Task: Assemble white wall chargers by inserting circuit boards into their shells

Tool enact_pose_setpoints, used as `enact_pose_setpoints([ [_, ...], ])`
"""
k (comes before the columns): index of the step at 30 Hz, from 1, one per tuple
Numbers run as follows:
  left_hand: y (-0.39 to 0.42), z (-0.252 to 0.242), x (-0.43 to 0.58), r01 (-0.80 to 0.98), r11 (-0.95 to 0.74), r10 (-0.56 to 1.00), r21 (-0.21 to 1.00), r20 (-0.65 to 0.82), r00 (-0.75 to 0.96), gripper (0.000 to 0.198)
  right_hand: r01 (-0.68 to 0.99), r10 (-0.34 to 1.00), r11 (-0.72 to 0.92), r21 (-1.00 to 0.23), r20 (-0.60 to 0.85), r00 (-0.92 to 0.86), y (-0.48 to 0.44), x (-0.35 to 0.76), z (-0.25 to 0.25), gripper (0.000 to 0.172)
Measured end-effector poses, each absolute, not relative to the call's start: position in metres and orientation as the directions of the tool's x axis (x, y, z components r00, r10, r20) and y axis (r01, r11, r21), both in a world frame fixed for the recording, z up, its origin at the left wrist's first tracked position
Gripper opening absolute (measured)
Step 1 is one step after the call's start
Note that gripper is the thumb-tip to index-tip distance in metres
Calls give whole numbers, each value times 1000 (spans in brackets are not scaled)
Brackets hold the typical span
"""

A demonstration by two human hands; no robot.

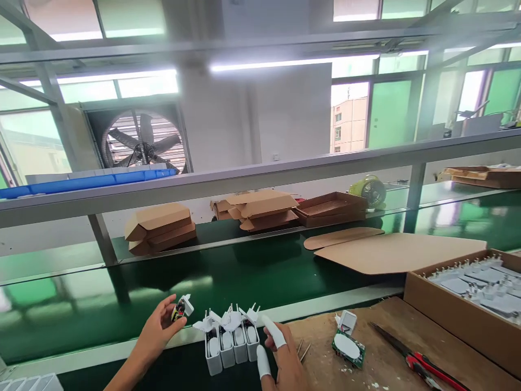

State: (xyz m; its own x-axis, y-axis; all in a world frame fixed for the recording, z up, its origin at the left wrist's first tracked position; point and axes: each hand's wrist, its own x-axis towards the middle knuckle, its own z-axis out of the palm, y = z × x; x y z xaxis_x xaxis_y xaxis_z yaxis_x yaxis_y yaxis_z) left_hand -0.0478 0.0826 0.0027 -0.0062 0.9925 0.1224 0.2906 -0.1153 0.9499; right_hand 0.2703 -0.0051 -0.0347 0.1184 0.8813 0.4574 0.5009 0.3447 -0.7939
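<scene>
My left hand (pixel 159 329) pinches a small white charger part with a circuit inside (pixel 182 308), held above the green belt's near edge. A row of several white charger housings with plug caps (pixel 230 336) stands upright just right of it. My right hand (pixel 280 355), with white finger cots on two fingers, rests beside that row, fingers partly spread, touching or nearly touching the rightmost housing. A green circuit board with a white pad (pixel 348 347) and a small white cap (pixel 346 321) lie on the wooden board to the right.
A cardboard box of white charger parts (pixel 456 309) stands at the right. Red-handled cutters (pixel 415 361) lie on the wooden board (pixel 391 331). The green conveyor belt (pixel 252 277) carries flat cardboard sheets (pixel 391 252); folded cartons (pixel 160 228) and a small fan (pixel 368 191) sit beyond.
</scene>
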Motion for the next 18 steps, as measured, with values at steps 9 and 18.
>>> enact_pose_setpoints([
  [9, -21, -8, -69, 395, -163, 964, 904, 62, 257, 84, 323, 967, 97, -941, 167, 195, 13, 265, -38, 73],
  [18, 21, 8, 13, 253, -54, 955, 966, -24, 296, 109, 384, 978, 92, -919, 156, 138, 38, 262, -19, 45],
])
